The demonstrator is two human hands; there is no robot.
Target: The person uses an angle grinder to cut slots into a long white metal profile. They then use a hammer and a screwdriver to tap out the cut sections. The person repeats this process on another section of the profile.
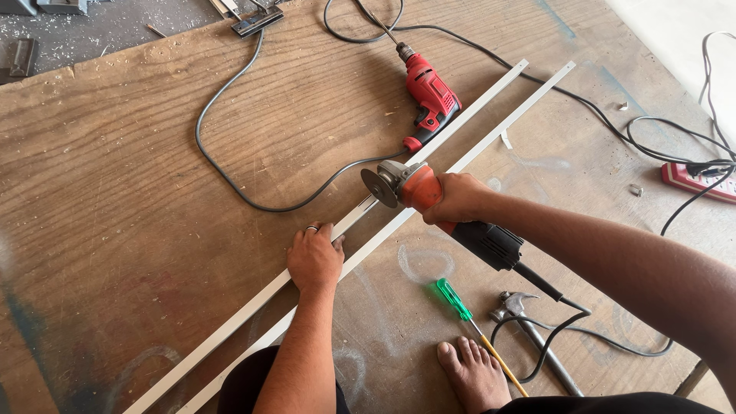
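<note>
Two long white metal strips (491, 96) lie side by side, slanting across a worn plywood board (138, 153). The left hand (314, 257) presses flat on the upper strip, fingers together, a ring on one finger. The right hand (460, 198) is wrapped tight round an orange-and-black angle grinder (429, 201), its round grey disc just above the same strip, close to the left hand. One red drill (431, 96) lies beyond the strips — its black cord loops over the wood. Nearer are one green-handled screwdriver (454, 299), one steel hammer (529, 330) and a bare foot (474, 372). A red power strip (694, 180) sits at the right edge.
</note>
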